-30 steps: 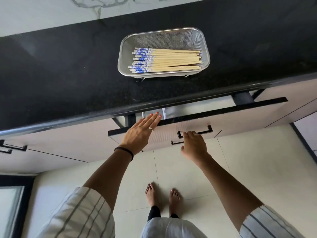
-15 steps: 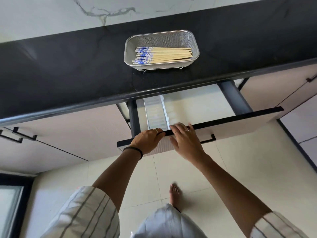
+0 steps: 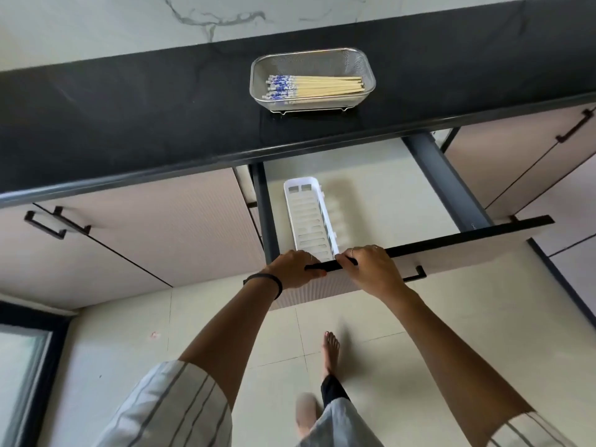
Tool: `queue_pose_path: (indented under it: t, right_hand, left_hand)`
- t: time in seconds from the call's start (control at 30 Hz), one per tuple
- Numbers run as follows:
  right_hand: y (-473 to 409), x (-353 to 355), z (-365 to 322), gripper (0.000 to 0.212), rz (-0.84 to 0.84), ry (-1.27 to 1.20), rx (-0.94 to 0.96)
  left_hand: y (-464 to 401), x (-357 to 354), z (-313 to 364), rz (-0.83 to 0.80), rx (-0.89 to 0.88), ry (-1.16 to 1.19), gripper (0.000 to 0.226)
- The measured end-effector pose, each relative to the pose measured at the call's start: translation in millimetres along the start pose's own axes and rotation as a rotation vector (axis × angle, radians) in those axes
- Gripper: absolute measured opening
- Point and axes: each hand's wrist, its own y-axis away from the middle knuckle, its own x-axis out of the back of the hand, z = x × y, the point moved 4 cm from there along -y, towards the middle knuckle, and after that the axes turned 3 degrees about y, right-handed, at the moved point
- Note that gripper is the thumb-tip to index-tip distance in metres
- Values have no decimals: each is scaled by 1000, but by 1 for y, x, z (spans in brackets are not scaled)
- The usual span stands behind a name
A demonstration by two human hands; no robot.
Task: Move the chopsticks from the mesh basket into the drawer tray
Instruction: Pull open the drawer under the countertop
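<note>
1. The left hand (image 3: 295,267) curls closed over the black top edge of the pale drawer front (image 3: 451,262), a dark band on its wrist.
2. The right hand (image 3: 371,267) grips the same edge just beside it.
3. Behind that drawer front, the long white slotted plastic tray (image 3: 309,217) lies lengthwise on the open drawer's floor.
4. Beyond the drawer, on the black stone surface (image 3: 129,117), the rectangular steel mesh basket (image 3: 367,64) holds the pale wooden chopsticks with blue-patterned ends (image 3: 314,88), lying flat.

Metal mesh basket (image 3: 354,61), pale wooden chopsticks (image 3: 325,87), white plastic tray (image 3: 292,183), polished black stone counter (image 3: 129,101)
</note>
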Motion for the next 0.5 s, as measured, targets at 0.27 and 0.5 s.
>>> queue_pose_path:
  t: [0.27,0.5]
  right_hand:
    - [46,-6,-1,50,-111,-68,-68]
    - [78,-2,-3,54,-175,-62,-108]
  left_hand:
    - [33,-27,20,-275,-31,-112,47]
    - [53,-48,24,-392,5,-117,54]
